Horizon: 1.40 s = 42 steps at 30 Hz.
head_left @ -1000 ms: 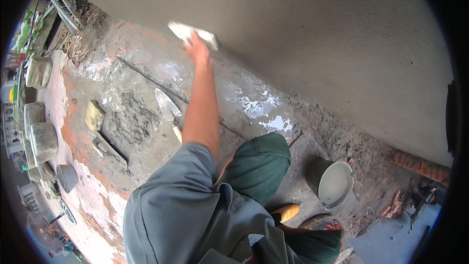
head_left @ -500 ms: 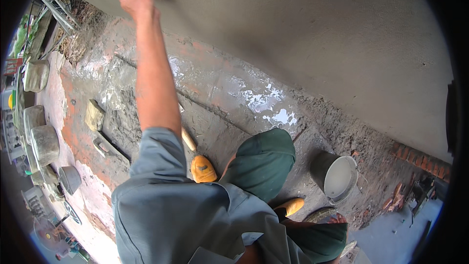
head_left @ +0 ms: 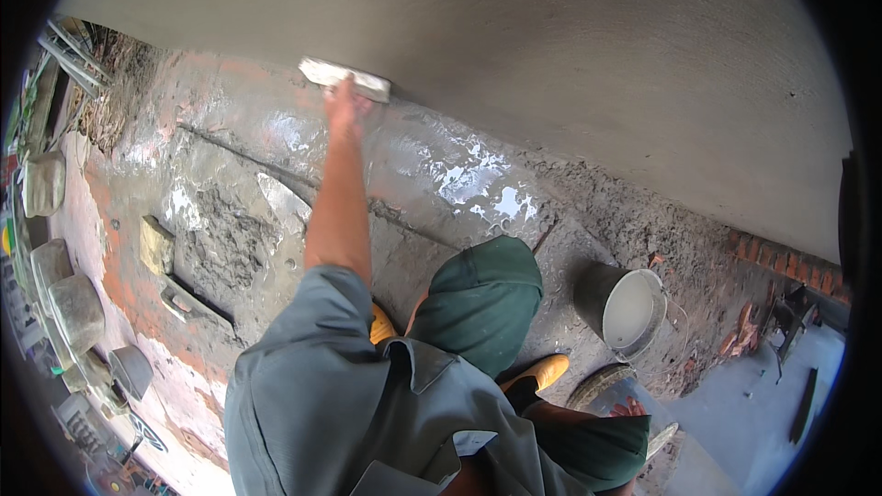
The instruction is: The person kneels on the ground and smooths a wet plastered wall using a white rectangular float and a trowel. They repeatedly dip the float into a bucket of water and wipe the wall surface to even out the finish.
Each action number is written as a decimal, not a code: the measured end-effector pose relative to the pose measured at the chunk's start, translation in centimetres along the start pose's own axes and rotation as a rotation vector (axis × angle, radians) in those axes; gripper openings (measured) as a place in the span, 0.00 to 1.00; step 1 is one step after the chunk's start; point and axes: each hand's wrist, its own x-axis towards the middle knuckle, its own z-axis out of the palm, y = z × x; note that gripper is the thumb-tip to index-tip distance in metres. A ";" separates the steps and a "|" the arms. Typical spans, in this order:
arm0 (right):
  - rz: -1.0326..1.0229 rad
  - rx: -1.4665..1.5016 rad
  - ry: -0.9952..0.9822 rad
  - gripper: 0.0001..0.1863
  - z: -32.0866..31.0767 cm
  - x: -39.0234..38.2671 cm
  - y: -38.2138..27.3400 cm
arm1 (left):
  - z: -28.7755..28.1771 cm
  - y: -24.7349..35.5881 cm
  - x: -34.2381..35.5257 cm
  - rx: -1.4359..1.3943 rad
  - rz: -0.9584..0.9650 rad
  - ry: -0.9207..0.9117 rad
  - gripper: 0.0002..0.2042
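My left hand [head_left: 344, 106] is closed on a pale rectangular plastering float [head_left: 322, 72], low on the smooth grey plastered wall [head_left: 588, 46], near where it meets the wet floor. The float's face against the wall is hidden. Beside my right knee, my right hand [head_left: 628, 407] shows only its fingers, spread apart with nothing seen in them; the rest is behind the green trouser leg [head_left: 588, 445]. On the floor left of my arm lie a steel trowel [head_left: 197, 305], a yellowish block [head_left: 156, 245] and a flat pale blade [head_left: 285, 197].
A grey bucket [head_left: 602, 298] with a pale inside stands right of my yellow shoe [head_left: 542, 372]. Behind that shoe is a round-rimmed container [head_left: 593, 386]. Wet mortar [head_left: 225, 243] lies heaped on the floor. Several tubs and basins [head_left: 78, 312] line the left side.
My left hand has brought the float down and to the right, from high on the wall to near its base. My right hand stays by the knee.
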 end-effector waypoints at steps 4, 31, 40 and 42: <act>0.148 0.015 -0.005 0.23 -0.8 1.1 0.5 | 5.1 -4.5 -5.8 -0.099 -0.066 -0.006 0.39; -0.136 0.098 -0.362 0.24 -0.3 13.2 -2.9 | 14.5 22.0 -21.9 -0.066 0.773 0.165 0.41; -0.274 0.074 -0.432 0.25 1.2 12.0 -4.8 | 21.0 27.4 -28.1 0.309 1.384 0.205 0.50; -0.278 0.066 -0.365 0.22 0.9 11.8 -4.5 | 19.3 28.4 -26.5 0.350 1.505 0.343 0.50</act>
